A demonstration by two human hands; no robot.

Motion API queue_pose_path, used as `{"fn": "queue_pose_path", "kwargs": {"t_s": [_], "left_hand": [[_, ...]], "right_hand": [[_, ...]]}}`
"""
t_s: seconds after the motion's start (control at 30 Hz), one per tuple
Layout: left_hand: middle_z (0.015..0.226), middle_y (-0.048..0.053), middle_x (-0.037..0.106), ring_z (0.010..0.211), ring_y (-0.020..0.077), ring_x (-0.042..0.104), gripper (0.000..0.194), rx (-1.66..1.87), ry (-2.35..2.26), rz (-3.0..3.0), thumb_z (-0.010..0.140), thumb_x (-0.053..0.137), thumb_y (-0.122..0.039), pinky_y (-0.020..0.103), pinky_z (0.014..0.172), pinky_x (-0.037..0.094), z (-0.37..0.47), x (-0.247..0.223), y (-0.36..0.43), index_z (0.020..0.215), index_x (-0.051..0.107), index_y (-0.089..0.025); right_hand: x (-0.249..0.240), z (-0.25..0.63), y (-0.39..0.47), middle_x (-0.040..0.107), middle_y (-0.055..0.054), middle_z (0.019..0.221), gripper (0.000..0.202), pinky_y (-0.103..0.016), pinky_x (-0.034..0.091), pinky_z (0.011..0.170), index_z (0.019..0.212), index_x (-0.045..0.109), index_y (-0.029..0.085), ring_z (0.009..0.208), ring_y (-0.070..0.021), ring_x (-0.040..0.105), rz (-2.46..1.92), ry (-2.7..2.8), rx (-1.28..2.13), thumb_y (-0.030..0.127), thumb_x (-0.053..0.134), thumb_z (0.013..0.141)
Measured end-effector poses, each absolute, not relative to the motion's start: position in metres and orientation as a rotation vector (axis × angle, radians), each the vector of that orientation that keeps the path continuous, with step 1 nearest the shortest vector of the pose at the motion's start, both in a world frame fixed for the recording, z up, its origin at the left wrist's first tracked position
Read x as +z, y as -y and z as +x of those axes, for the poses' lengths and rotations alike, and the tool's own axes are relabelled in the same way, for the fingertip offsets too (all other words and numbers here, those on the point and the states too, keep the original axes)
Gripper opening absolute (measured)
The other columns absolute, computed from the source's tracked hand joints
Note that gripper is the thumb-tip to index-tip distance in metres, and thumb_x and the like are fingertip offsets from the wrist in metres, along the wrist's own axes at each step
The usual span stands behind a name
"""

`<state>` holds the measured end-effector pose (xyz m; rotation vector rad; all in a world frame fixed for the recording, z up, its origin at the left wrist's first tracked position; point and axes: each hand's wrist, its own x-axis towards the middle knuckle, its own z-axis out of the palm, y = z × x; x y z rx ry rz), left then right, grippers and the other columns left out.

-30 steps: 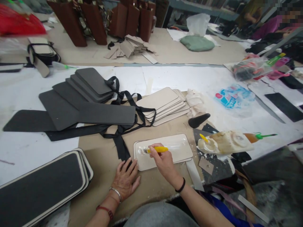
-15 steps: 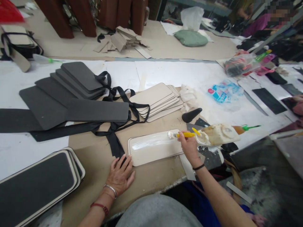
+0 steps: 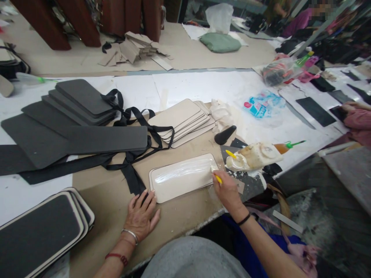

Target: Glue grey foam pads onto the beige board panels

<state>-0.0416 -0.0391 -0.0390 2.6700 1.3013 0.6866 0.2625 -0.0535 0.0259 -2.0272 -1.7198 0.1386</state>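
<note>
My right hand [image 3: 227, 190] grips a yellow-handled brush [image 3: 218, 178], its tip at the right end of a cream rounded panel [image 3: 179, 183]. Wet, shiny white glue streaks run along the panel's upper half. Other panels show just beneath it. My left hand [image 3: 142, 214] lies flat with spread fingers, fingertips at the panel's lower left corner. Right of the panel lies a cut-open plastic bottle [image 3: 255, 156] smeared with white glue, a second yellow handle [image 3: 231, 154] sticking out of it. A black ribbon [image 3: 133, 181] ends beside my left fingers.
Dark grey panels [image 3: 107, 139] fan out at the left, with cream panels [image 3: 181, 117] stacked behind the work. Black panels with cream borders [image 3: 37, 231] lie at lower left. A black curved piece [image 3: 225, 135], a printed plastic bag [image 3: 262, 104] and cardboard scraps [image 3: 135, 48] are farther back.
The brush in my right hand has gone down to the panel's right end, and the glue streak is wider. My left hand stays by the corner. The whole view has shifted slightly.
</note>
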Motion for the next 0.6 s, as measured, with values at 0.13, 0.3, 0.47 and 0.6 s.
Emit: {"fn": "queue_pose_path", "kwargs": {"t_s": [0.13,0.3,0.47,0.6], "left_hand": [[0.11,0.01,0.062,0.109,0.0277,0.05,0.028,0.687,-1.303,2.675,0.078,0.05,-0.032,0.047,0.092,0.033,-0.041,-0.039,0.039,0.103,0.056,-0.021],[0.111,0.01,0.062,0.111,0.0275,0.048,0.029,0.648,-1.299,2.67,0.077,0.052,-0.032,0.046,0.094,0.032,-0.043,-0.038,0.039,0.103,0.056,-0.02],[0.115,0.01,0.06,0.112,0.0283,0.047,0.033,0.567,-1.315,2.67,0.077,0.053,-0.032,0.047,0.094,0.031,-0.045,-0.038,0.04,0.107,0.055,-0.019],[0.118,0.01,0.059,0.114,0.0287,0.046,0.035,0.575,-1.322,2.645,0.076,0.053,-0.032,0.048,0.094,0.031,-0.046,-0.041,0.042,0.108,0.055,-0.019]], "right_hand": [[0.026,0.203,0.055,0.063,-0.01,0.086,0.022,-0.035,0.048,0.077,0.088,0.059,0.018,0.084,-0.0208,0.058,-1.874,1.759,0.341,0.025,0.038,0.089],[0.037,0.154,0.046,0.063,-0.006,0.084,0.019,-0.029,0.049,0.075,0.089,0.059,0.018,0.08,-0.017,0.061,-1.668,1.411,0.758,0.029,0.044,0.087],[0.022,0.15,0.039,0.062,-0.003,0.076,0.026,-0.025,0.049,0.058,0.083,0.059,0.017,0.061,-0.0141,0.06,-1.648,1.135,1.088,0.04,0.046,0.085],[0.024,0.171,0.046,0.062,-0.004,0.077,0.026,-0.027,0.048,0.06,0.083,0.06,0.017,0.064,-0.0153,0.06,-1.777,1.182,0.915,0.042,0.05,0.082]]}}
